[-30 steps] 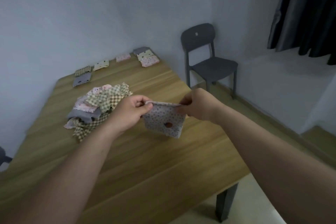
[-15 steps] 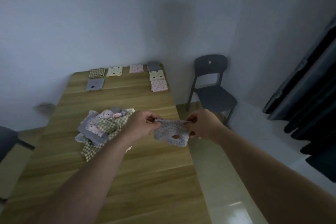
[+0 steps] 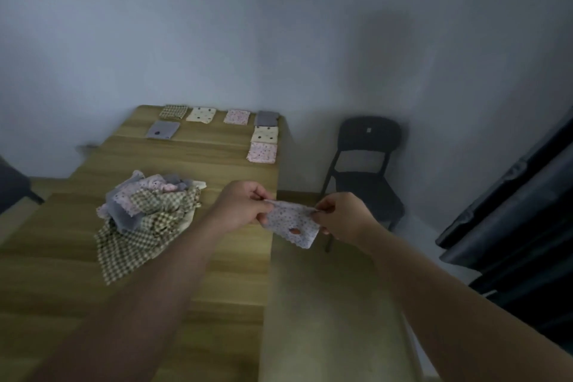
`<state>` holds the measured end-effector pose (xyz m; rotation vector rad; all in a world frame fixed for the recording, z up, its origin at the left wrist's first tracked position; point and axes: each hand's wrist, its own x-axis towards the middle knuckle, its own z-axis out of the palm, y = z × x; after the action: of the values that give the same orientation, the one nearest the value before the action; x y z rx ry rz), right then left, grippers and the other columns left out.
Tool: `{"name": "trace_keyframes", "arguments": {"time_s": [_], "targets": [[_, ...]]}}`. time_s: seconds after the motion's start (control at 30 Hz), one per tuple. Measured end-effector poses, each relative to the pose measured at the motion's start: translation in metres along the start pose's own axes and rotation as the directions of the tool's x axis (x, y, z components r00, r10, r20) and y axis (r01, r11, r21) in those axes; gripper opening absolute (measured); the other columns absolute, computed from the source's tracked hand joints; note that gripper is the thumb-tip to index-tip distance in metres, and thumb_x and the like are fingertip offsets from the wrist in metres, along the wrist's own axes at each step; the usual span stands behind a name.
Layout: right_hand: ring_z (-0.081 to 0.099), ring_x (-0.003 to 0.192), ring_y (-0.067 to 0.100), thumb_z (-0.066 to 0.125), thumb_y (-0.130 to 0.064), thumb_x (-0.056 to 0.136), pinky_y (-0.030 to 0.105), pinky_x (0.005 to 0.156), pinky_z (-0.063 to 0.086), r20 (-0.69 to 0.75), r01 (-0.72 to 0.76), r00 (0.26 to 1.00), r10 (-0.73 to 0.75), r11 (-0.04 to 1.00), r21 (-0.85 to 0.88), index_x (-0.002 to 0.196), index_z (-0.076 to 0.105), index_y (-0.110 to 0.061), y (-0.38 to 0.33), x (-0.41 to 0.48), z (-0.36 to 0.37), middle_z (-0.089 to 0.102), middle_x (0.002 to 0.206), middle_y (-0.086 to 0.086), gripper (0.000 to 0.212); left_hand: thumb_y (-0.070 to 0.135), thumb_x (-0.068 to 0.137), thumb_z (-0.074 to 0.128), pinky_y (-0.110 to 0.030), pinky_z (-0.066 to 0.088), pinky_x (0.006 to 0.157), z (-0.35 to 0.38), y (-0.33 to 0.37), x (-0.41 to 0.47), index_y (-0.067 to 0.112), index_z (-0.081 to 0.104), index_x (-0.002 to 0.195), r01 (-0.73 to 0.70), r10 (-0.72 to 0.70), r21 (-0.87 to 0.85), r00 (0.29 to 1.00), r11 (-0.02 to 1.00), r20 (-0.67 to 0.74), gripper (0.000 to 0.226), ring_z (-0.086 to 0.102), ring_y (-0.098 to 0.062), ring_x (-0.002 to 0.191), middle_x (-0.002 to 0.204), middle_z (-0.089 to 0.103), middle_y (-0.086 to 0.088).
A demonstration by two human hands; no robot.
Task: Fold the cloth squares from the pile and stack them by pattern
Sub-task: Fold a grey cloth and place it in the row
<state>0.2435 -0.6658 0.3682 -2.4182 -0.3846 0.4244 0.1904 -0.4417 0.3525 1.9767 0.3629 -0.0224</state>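
Observation:
A small white cloth square with dots [image 3: 291, 223] hangs folded in the air over the table's right edge. My left hand [image 3: 243, 206] pinches its upper left corner and my right hand [image 3: 339, 215] pinches its upper right corner. A loose pile of cloth squares [image 3: 148, 214], checked, grey and pink, lies on the wooden table [image 3: 229, 273] to the left of my left hand. Several folded squares lie at the far end: a checked one [image 3: 173, 111], a cream one [image 3: 201, 115], a pink one [image 3: 237, 117], a grey one [image 3: 266, 118], a grey one [image 3: 163, 129], a cream one [image 3: 264, 134] and a pink one [image 3: 262, 152].
A dark chair [image 3: 366, 164] stands on the floor to the right of the table, by the wall. A dark curtain [image 3: 521, 220] hangs at the far right. Part of another chair [image 3: 12, 186] shows at the left edge.
The view has swung and my hands with the dotted cloth have shifted right, from above the table top to over its right edge. Both hands keep their pinch.

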Motion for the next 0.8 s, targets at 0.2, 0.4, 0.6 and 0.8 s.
{"name": "trace_keyframes", "arguments": {"time_s": [0.2,0.4,0.6,0.8], "targets": [[0.068,0.086,0.014,0.066,-0.025,0.095,0.028,0.078,0.056,0.082,0.106,0.991,-0.107,0.994,0.012,0.099,0.07,-0.023,0.029,0.012,-0.045,0.071,0.092,-0.004,0.006,0.004,0.089,0.073,-0.023,0.053,0.054,0.04,0.033,-0.004,0.009,0.071,0.096,0.076,-0.085,-0.082,0.99,0.994,-0.114,0.009,0.074,-0.017,0.065,0.073,0.076,-0.005],[0.068,0.087,0.016,0.066,-0.025,0.094,0.035,0.084,0.059,0.147,0.171,0.974,-0.174,0.985,0.027,0.104,0.072,-0.02,0.039,0.062,-0.06,0.071,0.09,-0.003,0.012,0.006,0.089,0.073,-0.027,0.053,0.058,0.048,0.045,0.023,0.009,0.07,0.098,0.103,-0.119,-0.091,0.975,0.991,-0.186,0.009,0.076,-0.022,0.072,0.08,0.076,-0.009],[0.068,0.091,0.02,0.066,-0.025,0.096,0.041,0.087,0.059,0.201,0.251,0.947,-0.249,0.968,0.016,0.111,0.071,-0.014,0.03,0.153,-0.057,0.071,0.1,0.002,0.019,0.006,0.092,0.072,-0.019,0.054,0.058,0.034,0.036,0.098,0.016,0.07,0.098,0.095,-0.118,-0.122,0.975,0.988,-0.19,0.011,0.075,-0.017,0.071,0.087,0.075,-0.009],[0.064,0.085,0.014,0.065,-0.027,0.097,0.024,0.074,0.047,0.214,0.355,0.92,-0.327,0.929,-0.107,0.11,0.073,-0.011,-0.001,0.268,-0.062,0.07,0.098,0.001,0.022,0.015,0.094,0.071,-0.031,0.053,0.068,0.0,0.022,0.202,0.016,0.075,0.095,0.079,-0.076,0.012,0.985,0.997,-0.153,0.004,0.066,-0.016,0.068,0.08,0.075,-0.011]]}}
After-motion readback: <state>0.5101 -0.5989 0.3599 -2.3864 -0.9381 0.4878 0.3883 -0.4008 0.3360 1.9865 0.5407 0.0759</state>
